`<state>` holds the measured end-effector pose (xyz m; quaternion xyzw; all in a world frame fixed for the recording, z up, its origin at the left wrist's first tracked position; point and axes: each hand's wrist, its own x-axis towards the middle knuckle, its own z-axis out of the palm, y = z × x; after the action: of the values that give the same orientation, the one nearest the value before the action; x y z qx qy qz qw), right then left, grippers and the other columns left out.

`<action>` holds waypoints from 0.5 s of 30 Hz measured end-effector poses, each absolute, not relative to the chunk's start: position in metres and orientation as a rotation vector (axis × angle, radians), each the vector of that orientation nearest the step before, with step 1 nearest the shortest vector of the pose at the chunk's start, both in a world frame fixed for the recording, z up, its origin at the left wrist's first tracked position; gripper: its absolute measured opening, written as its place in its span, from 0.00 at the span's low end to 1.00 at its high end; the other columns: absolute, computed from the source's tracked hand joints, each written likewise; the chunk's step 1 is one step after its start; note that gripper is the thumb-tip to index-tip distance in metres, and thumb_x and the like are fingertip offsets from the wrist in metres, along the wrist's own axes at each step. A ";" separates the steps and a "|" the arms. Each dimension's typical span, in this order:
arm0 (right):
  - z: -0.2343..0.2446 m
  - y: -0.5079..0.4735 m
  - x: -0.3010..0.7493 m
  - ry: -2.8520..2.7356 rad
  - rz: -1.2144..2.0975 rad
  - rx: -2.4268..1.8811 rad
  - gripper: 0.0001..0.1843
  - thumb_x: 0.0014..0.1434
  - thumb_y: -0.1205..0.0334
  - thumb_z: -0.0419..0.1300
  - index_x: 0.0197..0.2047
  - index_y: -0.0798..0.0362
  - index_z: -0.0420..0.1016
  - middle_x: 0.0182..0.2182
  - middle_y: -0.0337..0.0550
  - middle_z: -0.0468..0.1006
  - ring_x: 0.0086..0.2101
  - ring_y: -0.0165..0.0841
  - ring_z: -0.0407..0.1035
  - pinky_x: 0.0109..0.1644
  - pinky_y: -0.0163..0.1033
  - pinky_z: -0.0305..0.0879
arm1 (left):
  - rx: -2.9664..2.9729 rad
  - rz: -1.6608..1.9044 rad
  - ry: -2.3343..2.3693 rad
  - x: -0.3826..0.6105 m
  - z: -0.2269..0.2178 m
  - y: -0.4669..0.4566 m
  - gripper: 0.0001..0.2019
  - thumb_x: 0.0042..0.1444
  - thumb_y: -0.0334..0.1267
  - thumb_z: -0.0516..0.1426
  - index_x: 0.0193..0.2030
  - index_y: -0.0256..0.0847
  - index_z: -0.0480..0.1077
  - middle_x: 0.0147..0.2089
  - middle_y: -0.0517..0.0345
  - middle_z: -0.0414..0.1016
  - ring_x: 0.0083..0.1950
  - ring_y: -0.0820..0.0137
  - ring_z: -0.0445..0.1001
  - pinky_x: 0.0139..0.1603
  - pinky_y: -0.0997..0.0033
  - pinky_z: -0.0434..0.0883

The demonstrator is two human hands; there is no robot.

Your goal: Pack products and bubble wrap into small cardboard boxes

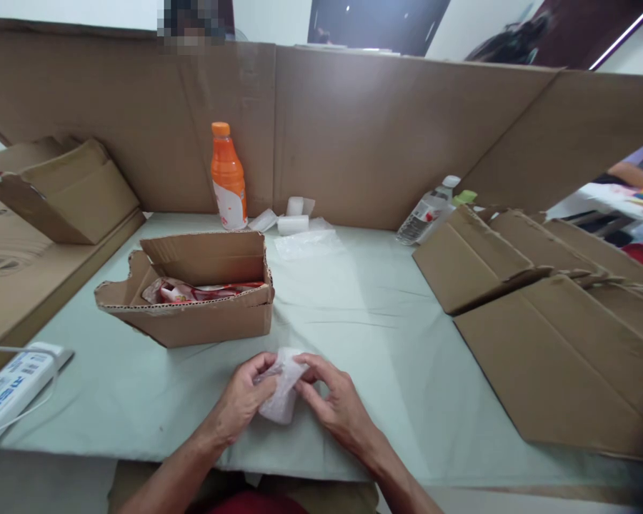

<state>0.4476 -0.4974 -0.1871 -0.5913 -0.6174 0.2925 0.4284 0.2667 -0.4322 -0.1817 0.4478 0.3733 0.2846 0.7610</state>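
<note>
Both my hands meet near the table's front edge around a small wad of clear bubble wrap [283, 389]. My left hand [243, 400] grips its left side with curled fingers, and my right hand [335, 403] pinches its right side. What the wrap encloses is hidden. Just behind my hands stands an open cardboard box [193, 314] with red and white packets [193, 291] inside. Further back lie small white rolls of wrapped items [293, 223] and a clear plastic sheet [305, 243].
An orange drink bottle [228, 177] stands at the back by the cardboard wall. A clear water bottle [426, 212] lies at the back right. Flattened cardboard boxes [557, 328] cover the right side, folded boxes [58, 193] the left. A white power strip [16, 382] sits front left.
</note>
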 end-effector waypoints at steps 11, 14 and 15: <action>-0.180 -0.515 0.484 -1.449 0.531 -1.517 0.12 0.65 0.63 0.57 0.48 0.44 0.77 0.46 0.44 0.81 0.41 0.37 0.77 0.47 0.42 0.73 | 1.190 0.659 1.012 0.244 -0.187 -0.450 0.14 0.49 0.47 0.65 0.31 0.38 0.71 0.29 0.60 0.70 0.31 0.73 0.64 0.32 0.76 0.62; -0.186 -0.518 0.492 -1.427 0.587 -1.565 0.10 0.65 0.62 0.57 0.47 0.47 0.77 0.48 0.46 0.80 0.43 0.37 0.76 0.47 0.41 0.74 | 1.226 0.679 1.125 0.236 -0.191 -0.450 0.14 0.48 0.47 0.64 0.30 0.38 0.71 0.27 0.62 0.68 0.30 0.73 0.63 0.31 0.76 0.62; -0.187 -0.518 0.492 -1.418 0.591 -1.568 0.10 0.65 0.61 0.57 0.47 0.48 0.77 0.48 0.46 0.80 0.41 0.36 0.77 0.46 0.41 0.74 | 1.236 0.709 1.153 0.235 -0.192 -0.450 0.14 0.48 0.47 0.64 0.30 0.38 0.72 0.27 0.61 0.68 0.30 0.73 0.64 0.31 0.76 0.62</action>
<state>0.4917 -0.5184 -0.1867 -0.6357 -0.5748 0.2397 0.4560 0.2349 -0.4497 -0.1922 0.5350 0.4991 0.3068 0.6088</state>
